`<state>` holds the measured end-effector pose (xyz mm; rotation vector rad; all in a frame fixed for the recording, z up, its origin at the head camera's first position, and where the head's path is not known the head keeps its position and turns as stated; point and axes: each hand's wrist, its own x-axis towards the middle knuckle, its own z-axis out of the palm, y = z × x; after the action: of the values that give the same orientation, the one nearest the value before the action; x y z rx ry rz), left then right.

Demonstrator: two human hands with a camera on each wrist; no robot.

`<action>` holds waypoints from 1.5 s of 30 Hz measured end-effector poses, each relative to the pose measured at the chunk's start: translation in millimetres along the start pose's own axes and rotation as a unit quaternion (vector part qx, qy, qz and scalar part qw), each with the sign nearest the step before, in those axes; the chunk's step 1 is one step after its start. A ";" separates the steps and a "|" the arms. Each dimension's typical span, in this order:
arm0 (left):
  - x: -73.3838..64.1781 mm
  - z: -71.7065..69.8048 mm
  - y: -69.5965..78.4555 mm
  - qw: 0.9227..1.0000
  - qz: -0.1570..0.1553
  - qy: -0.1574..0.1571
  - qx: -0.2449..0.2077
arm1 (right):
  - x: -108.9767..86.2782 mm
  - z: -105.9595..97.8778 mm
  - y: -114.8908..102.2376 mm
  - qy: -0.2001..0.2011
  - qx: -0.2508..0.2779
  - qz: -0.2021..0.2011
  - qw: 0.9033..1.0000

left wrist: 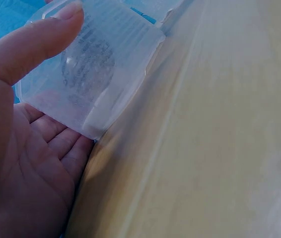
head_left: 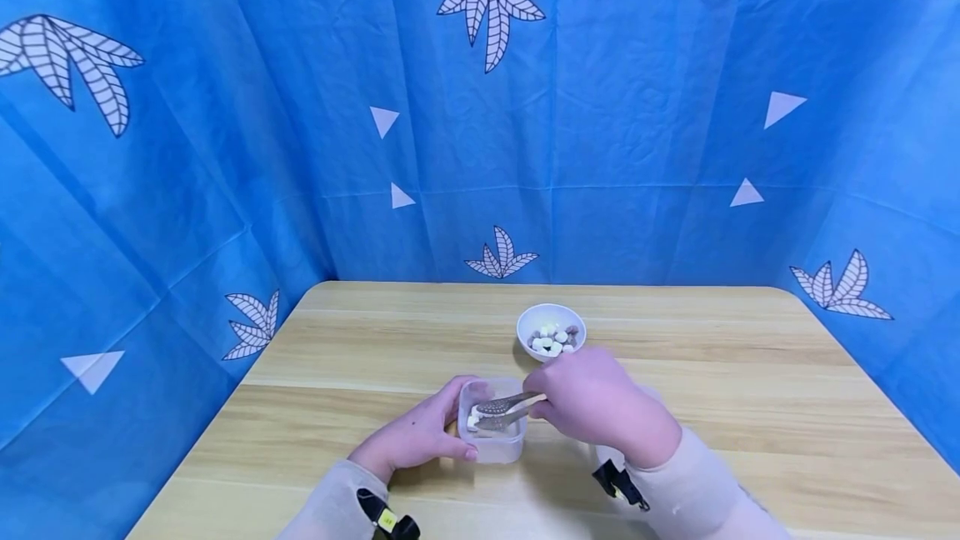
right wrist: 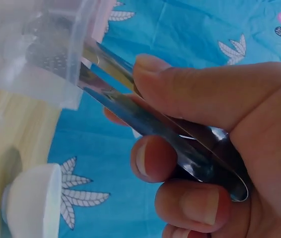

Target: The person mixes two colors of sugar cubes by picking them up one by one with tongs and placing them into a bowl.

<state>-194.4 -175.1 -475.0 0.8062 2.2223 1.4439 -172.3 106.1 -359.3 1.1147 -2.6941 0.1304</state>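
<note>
A translucent square plastic container [head_left: 498, 450] stands on the table with small white pieces [head_left: 473, 418] inside. My left hand [head_left: 420, 435] grips its left side, the thumb [left wrist: 41, 47] on the near wall and the other fingers around the far side and lower edge. Metal tongs [right wrist: 145, 116] are pinched in my right hand [head_left: 596, 398], thumb on one arm and fingers on the other. Their perforated tips reach down into the container, close to the white pieces, and show blurred through its wall [left wrist: 125, 54] in the left wrist view.
A white bowl [head_left: 551, 315] with white and brownish pieces stands behind the container, just beyond my right hand. Something pale and translucent [head_left: 609, 455] lies partly hidden under my right forearm. Blue patterned cloth [head_left: 630, 107] hangs around the wooden table [head_left: 360, 332].
</note>
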 end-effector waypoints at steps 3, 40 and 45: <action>-0.3 0.0 0.4 1.000 0.008 -0.002 -0.003 | 0.5 0.3 0.4 -0.006 0.008 -0.002 1.000; -1.6 1.1 2.2 1.000 -0.018 0.010 -0.005 | -8.2 -20.9 29.8 0.067 0.066 -0.010 0.995; -2.0 0.9 2.8 1.000 -0.006 0.005 -0.008 | -12.8 -26.4 50.8 0.081 0.080 0.026 0.993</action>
<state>-191.6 -174.9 -472.8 0.7810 2.2162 1.4603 -194.9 155.3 -336.5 1.0286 -2.6040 0.4329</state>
